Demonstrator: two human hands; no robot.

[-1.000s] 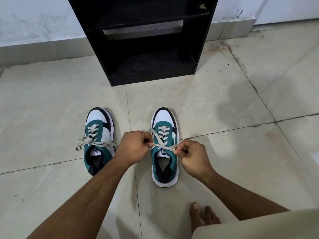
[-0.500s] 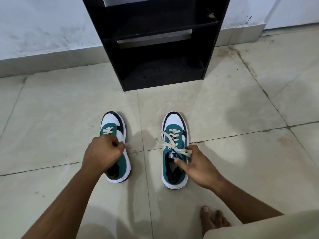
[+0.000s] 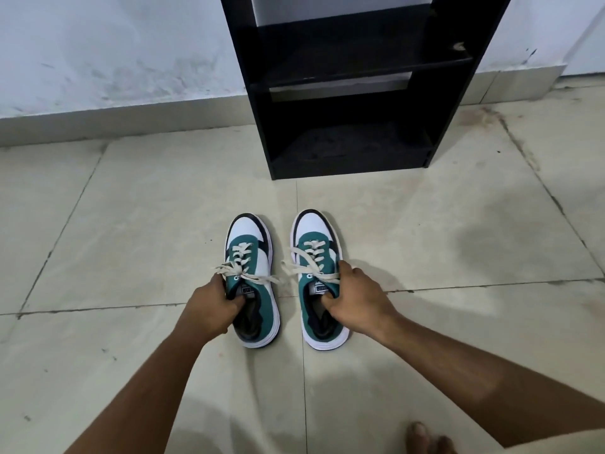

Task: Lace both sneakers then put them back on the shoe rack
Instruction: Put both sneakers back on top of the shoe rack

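The laces have been let go, and each shoe is now gripped at its opening by the left hand [image 3: 209, 304] and right hand [image 3: 357, 298], ready for the rack [image 3: 347, 93] just ahead.

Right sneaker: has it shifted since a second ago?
Yes. The right sneaker moved left: its inner edge now meets the floor's grout line, which it stood clear of before.
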